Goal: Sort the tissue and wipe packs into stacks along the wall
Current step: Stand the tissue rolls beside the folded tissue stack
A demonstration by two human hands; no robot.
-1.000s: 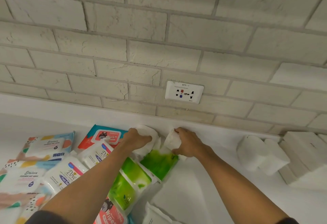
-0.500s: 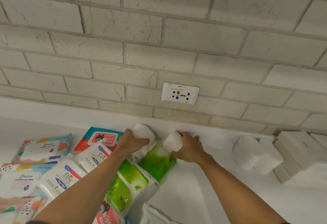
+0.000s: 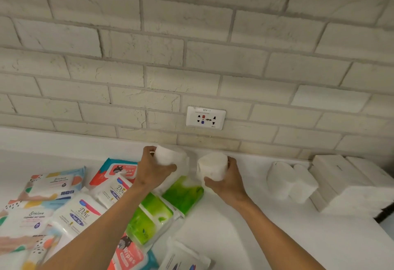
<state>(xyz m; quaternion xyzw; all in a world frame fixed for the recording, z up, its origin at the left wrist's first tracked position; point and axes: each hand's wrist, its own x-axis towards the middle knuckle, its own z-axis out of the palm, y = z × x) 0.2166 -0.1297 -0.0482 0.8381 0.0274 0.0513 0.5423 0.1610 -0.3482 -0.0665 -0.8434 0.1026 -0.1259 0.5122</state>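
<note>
Left hand (image 3: pixel 154 168): wrapped round a small white tissue pack (image 3: pixel 171 156), fingers over its far side and thumb along its near side, pinching it between them.
Left pack's lie: held clear of the white counter (image 3: pixel 223 233), close to the foot of the brick wall (image 3: pixel 191 56); its long axis runs roughly left to right, and the free end sticks out rightward toward the other hand.
Right hand (image 3: pixel 231 182): curled round a second white tissue pack (image 3: pixel 211 167), fingertips on the far right edge, thumb under the near lower corner.
Right pack's lie: just beside the left one with a narrow gap between them, below the wall socket (image 3: pixel 205 118); a broad pale face is turned toward the camera and leftward. Its long axis cannot be told.
Beneath the hands: two green wipe packs (image 3: pixel 184 193) lie flat in a diagonal row, running from near left to far right.
Left of the counter: Dove packs (image 3: pixel 82 216), Stalove wet wipes (image 3: pixel 53 183) and a red-and-teal wipes pack (image 3: pixel 118 168), overlapping loosely.
Right along the wall: two white tissue packs (image 3: pixel 283 181) touching each other, just beside a stack of white napkin blocks (image 3: pixel 345 186).
</note>
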